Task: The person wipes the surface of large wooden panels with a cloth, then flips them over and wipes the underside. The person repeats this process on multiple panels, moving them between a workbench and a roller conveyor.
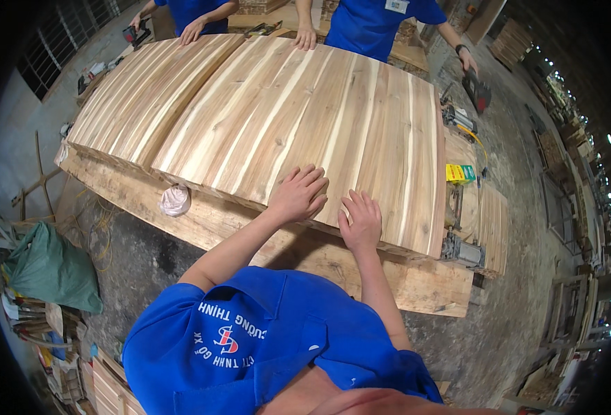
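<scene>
A large wooden panel (298, 111) of light and dark strips lies on a wooden workbench (437, 287), its near edge toward me. My left hand (300, 195) rests on its top close to that edge, fingers stretched out. To the right of it, my right hand (362, 218) lies on the same panel by the edge, fingers extended. Neither hand holds anything. Beside this panel on the left is a second striped panel (150, 86), with a dark gap between the two. A crumpled whitish bundle (175, 200) sits under the near edge, left of my hands.
Across the bench stand two co-workers in blue shirts, each with a hand on the panels; the right one holds a black and red power tool (478, 91). A yellow and green box (460, 173) and a metal nail gun (463, 249) lie at the right end. A green sack (53, 266) stands left.
</scene>
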### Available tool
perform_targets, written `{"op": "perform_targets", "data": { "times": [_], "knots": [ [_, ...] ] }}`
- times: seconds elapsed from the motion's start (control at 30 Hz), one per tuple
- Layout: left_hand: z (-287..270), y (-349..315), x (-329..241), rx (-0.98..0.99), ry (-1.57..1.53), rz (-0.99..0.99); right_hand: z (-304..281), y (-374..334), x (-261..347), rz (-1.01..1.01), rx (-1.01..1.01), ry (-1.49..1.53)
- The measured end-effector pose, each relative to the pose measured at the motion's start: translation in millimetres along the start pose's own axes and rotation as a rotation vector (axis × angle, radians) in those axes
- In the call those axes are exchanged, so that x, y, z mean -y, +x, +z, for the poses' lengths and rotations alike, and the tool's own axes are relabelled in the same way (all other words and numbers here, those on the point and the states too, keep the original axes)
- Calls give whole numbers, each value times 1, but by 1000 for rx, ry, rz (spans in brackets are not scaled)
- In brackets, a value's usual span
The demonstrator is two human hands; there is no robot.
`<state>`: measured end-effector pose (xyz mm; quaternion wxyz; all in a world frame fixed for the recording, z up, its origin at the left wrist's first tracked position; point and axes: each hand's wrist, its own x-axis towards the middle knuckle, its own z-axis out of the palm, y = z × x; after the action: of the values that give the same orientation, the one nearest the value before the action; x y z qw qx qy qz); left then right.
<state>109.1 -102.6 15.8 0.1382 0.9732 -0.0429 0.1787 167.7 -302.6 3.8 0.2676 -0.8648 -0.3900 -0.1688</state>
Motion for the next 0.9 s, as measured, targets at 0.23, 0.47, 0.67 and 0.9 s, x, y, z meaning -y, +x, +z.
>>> {"op": "perform_targets", "data": {
  "times": [0.23,0.47,0.67,0.9],
  "knots": [
    [-2,1,0,-53,-15,22,3,0,-2,-9,-11,-19],
    [4,-4,2,-76,-9,20,4,-2,-1,-13,26,-35],
    [-3,-2,1,-34,-34,8,5,-2,-1,0,30,-12],
    [5,1,2,83,102,-37,4,-1,-5,-5,52,-11]
  ]
}}
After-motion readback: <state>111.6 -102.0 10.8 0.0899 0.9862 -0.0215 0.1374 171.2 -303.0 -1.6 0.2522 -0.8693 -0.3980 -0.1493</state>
